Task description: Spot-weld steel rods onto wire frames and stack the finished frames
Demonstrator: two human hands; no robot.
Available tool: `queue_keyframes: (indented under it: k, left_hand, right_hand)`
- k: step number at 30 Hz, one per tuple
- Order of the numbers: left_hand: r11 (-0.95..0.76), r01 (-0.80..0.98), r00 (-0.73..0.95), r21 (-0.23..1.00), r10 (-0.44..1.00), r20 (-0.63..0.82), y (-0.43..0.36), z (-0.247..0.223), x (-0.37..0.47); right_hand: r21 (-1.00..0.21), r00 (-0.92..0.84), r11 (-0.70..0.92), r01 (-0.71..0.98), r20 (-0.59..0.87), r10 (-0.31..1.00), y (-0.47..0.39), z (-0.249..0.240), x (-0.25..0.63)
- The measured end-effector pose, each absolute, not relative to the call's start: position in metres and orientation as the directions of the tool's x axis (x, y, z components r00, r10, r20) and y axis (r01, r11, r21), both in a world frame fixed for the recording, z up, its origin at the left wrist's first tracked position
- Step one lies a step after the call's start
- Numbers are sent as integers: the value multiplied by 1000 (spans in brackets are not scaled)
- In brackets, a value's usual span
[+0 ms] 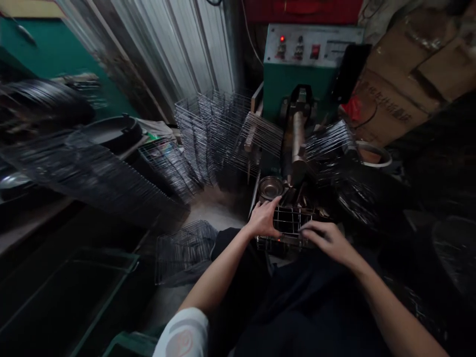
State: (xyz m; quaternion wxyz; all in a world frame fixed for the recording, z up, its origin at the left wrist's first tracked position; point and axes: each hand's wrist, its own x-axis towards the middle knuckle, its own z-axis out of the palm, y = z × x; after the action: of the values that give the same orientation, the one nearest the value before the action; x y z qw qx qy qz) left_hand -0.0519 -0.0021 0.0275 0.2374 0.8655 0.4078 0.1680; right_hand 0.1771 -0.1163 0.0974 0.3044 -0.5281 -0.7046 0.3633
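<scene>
A small wire grid point(289, 218) lies on a dark support in front of me. My left hand point(263, 219) is at its left end, thumb and forefinger spread wide across it. My right hand point(329, 240) is by the near right part of the grid, thumb and fingers drawn together; what is between the fingertips is too dark and blurred to make out. Just beyond my left hand stands a round metal dish point(270, 187). Over the far side of the grid hangs the metal arm point(298, 134) of a green machine point(297, 82).
Stacks of wire racks point(208, 134) stand left of the machine, and another stack point(184, 248) is by my left knee. Bundled wires point(330, 141) lie right of the arm. A phone-like black slab point(351, 72) hangs before the control panel point(297, 57). Cardboard boxes point(401, 94) are at right.
</scene>
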Motion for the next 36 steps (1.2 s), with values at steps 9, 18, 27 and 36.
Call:
queue_keyframes:
  k: [9, 18, 27, 36]
  left_hand:
    - [-578, 663, 559, 476, 805, 199, 2, 69, -28]
    - [-553, 674, 498, 489, 830, 253, 3, 87, -22]
    - [-562, 661, 487, 497, 826, 285, 13, 78, -26]
    - [-571, 654, 498, 496, 819, 286, 33, 87, -27]
  right_hand:
    - [-71, -407, 450, 890, 318, 856, -89, 48, 166]
    - [26, -417, 451, 892, 430, 800, -82, 54, 172]
    - [-33, -392, 465, 885, 484, 782, -72, 44, 170]
    - [-42, -367, 435, 899, 469, 804, -55, 53, 166]
